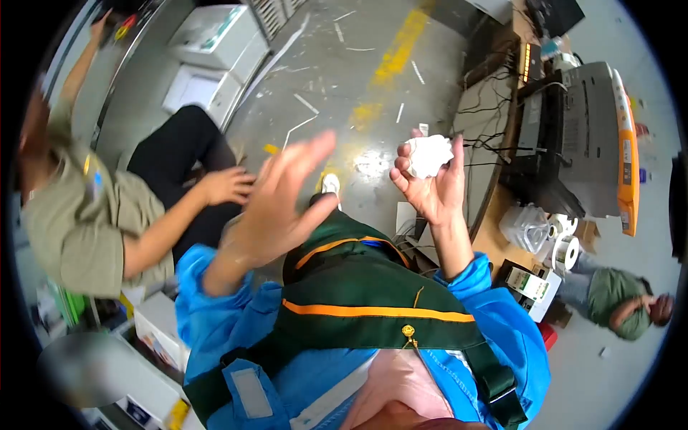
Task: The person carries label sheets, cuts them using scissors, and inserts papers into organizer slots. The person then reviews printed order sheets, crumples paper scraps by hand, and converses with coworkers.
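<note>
A crumpled white wad [429, 155], perhaps paper or tissue, rests in my right hand [434, 188]. That hand is palm up, with its fingers and thumb curled around the wad. My left hand [276, 203] is raised in the air to the left, slightly blurred, fingers stretched out and thumb apart, holding nothing. Below both hands, my dark green apron [373, 294] with orange trim covers my lap. The two hands are apart from each other.
A co-worker [86, 222] sits close on my left, one hand [226, 186] near their knee. White boxes [218, 39] stand beyond. To the right, a desk holds a printer [588, 140], cables and label rolls [565, 253]. Another person [623, 301] is farther right. Paper strips litter the floor [337, 93].
</note>
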`<state>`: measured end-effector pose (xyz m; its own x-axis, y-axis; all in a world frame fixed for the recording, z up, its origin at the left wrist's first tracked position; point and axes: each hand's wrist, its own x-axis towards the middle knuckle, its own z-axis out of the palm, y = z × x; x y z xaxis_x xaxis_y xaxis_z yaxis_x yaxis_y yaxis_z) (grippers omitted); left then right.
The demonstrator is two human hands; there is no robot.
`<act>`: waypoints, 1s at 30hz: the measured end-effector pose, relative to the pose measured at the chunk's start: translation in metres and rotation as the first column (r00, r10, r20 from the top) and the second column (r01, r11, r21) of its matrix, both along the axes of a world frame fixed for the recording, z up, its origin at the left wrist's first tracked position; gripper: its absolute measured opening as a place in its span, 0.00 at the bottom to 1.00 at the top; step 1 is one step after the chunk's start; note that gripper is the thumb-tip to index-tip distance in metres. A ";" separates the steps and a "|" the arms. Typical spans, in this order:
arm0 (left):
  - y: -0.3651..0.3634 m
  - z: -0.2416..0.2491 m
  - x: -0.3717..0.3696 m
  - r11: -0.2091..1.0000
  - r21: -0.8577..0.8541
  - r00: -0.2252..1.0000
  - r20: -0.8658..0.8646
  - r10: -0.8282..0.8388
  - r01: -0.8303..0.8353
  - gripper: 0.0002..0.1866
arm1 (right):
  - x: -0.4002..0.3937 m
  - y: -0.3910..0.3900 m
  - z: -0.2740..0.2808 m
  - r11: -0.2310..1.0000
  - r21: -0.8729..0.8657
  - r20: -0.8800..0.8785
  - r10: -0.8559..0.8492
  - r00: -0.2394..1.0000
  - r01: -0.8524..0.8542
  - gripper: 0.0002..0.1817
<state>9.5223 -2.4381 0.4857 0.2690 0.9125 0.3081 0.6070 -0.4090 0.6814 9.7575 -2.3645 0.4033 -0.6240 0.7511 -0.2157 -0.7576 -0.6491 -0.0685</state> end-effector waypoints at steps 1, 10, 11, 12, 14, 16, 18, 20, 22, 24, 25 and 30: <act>0.010 0.020 -0.017 0.967 -0.189 0.946 -0.242 -0.217 0.173 0.35 | 0.006 0.021 0.000 0.999 0.040 -0.014 0.033 0.999 -0.032 0.34; 0.163 0.099 -0.075 0.348 0.004 0.343 0.152 -0.927 0.937 0.19 | -0.008 0.185 -0.009 0.992 0.126 0.186 -0.053 0.981 0.029 0.30; 0.181 0.110 -0.075 0.295 0.060 0.281 0.165 -0.945 0.954 0.16 | -0.007 0.199 -0.014 0.996 0.090 0.232 -0.049 0.972 0.029 0.30; 0.195 0.118 -0.074 0.189 0.214 0.174 0.089 -0.981 0.958 0.17 | -0.006 0.213 -0.018 0.998 0.060 0.271 -0.041 0.962 0.025 0.29; 0.235 0.131 -0.055 -0.069 0.472 -0.015 -0.117 -0.993 0.879 0.19 | -0.010 0.240 -0.019 0.998 -0.038 0.385 -0.023 0.923 0.040 0.23; 0.276 0.139 -0.040 -0.187 0.486 -0.116 -0.173 -0.978 0.854 0.17 | -0.010 0.269 -0.039 0.994 -0.110 0.381 0.033 0.924 0.010 0.16; 0.326 0.142 -0.026 -0.223 0.428 -0.176 -0.146 -0.973 0.876 0.16 | -0.012 0.303 -0.054 0.991 -0.120 0.354 0.093 0.931 -0.054 0.12; 0.383 0.141 -0.006 -0.252 0.371 -0.235 -0.090 -0.968 0.894 0.16 | -0.013 0.346 -0.064 0.984 -0.146 0.388 0.153 0.909 -0.103 0.09; 0.449 0.139 0.018 -0.290 0.326 -0.307 0.000 -0.952 0.900 0.16 | -0.011 0.392 -0.082 0.980 -0.155 0.355 0.175 0.918 -0.126 0.09; 0.517 0.136 0.047 -0.338 0.280 -0.384 0.129 -0.914 0.898 0.17 | -0.004 0.443 -0.087 0.984 -0.089 0.342 0.177 0.923 -0.155 0.10; 0.556 0.130 0.060 -0.351 0.263 -0.417 0.261 -0.871 0.899 0.18 | 0.002 0.468 -0.086 0.987 -0.082 0.336 0.159 0.928 -0.139 0.10; 0.703 0.008 0.097 0.440 -0.325 0.434 0.885 -0.170 0.837 0.23 | 0.033 0.601 -0.060 0.923 0.356 0.844 -0.384 0.374 0.144 0.11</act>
<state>9.6189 -1.7354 0.4938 0.7778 0.6269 0.0438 -0.3065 0.3176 0.8973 9.7907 -1.7636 0.3437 0.0723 0.9354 -0.3462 -0.3143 -0.3081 -0.8980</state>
